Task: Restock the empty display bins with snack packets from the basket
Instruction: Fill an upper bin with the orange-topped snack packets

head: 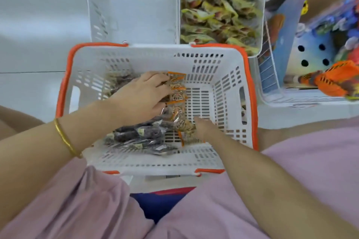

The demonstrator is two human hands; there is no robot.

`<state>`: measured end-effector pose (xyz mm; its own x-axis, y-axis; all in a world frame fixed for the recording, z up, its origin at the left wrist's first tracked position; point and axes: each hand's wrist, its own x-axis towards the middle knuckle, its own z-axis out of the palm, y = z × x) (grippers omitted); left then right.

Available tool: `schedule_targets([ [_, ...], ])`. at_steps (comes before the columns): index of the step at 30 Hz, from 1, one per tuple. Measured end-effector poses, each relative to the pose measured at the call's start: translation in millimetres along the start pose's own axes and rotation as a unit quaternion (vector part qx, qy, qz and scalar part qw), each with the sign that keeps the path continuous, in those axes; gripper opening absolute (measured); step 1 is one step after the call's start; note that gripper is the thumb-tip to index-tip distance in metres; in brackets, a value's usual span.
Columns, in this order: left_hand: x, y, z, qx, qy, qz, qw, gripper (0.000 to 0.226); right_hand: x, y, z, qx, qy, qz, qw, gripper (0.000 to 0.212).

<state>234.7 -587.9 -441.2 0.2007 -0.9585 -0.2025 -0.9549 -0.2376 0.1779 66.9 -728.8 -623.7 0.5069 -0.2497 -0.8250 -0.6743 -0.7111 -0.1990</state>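
While both hands are down in the basket [155, 52], the step in hand looks like gathering packets.
Nearest, the right hand [203, 129] lies with fingers fairly straight, tips against the near end of the orange-trimmed packets [177, 97], seemingly holding nothing; dark packets [139, 134] lie left of it. Beyond, the left hand [141, 97] curls its fingers over that row, whose long axis runs away from the right fingertips toward the basket's far wall. Next, I judge, comes a firm lift and carry beyond the left hand to the empty bin [132, 6], beside the filled bin [262, 25].
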Motion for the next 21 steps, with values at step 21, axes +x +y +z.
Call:
schedule_targets([
  [21, 20, -7, -20, -0.202, -0.055, -0.199, 0.957, 0.054, -56, -27, -131, 0.170, 0.114, -0.057, 0.977, 0.021],
])
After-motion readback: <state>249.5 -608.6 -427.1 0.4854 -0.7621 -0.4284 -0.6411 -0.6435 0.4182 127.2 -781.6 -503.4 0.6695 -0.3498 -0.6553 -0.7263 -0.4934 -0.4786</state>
